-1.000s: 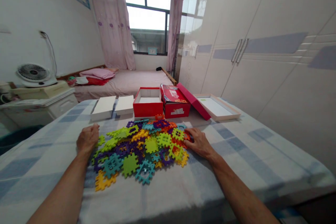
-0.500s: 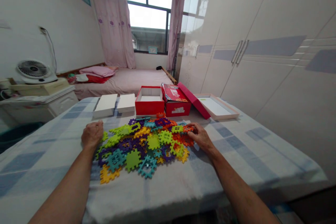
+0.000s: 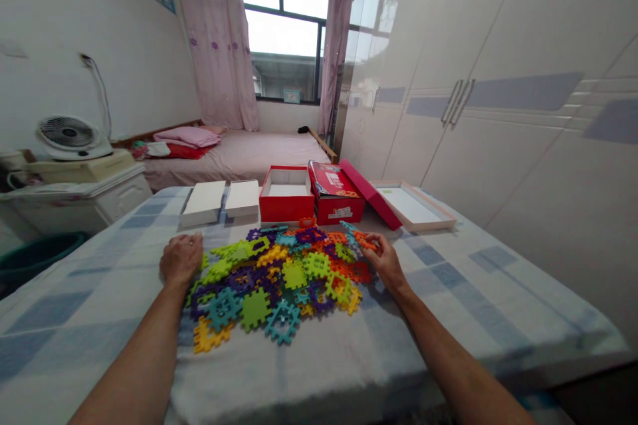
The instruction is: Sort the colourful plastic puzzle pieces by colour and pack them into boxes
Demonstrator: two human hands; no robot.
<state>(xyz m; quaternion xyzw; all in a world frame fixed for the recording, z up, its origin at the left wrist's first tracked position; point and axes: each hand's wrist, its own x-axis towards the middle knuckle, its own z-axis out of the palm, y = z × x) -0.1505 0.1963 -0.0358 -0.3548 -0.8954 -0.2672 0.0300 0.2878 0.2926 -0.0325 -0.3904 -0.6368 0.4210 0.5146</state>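
A heap of notched, square plastic building pieces in green, blue, purple, yellow and orange lies on the table in front of me. My right hand is at the heap's right edge, thumb and fingers pinching an orange building piece. A blue building piece tilts up against it; whether the two are joined I cannot tell. At the heap's left side rests my left hand, its fingers curled and their inner side hidden. Green building pieces lie close to its fingertips.
Behind the heap stand two white boxes, an open red box and another red box. A dark pink lid leans against the latter, beside a shallow white tray. A checked cloth covers the table.
My right hand has raised the orange piece slightly, and the blue piece now tilts up by it. A green piece near those fingers has shifted lower. My left hand stays beside the heap.
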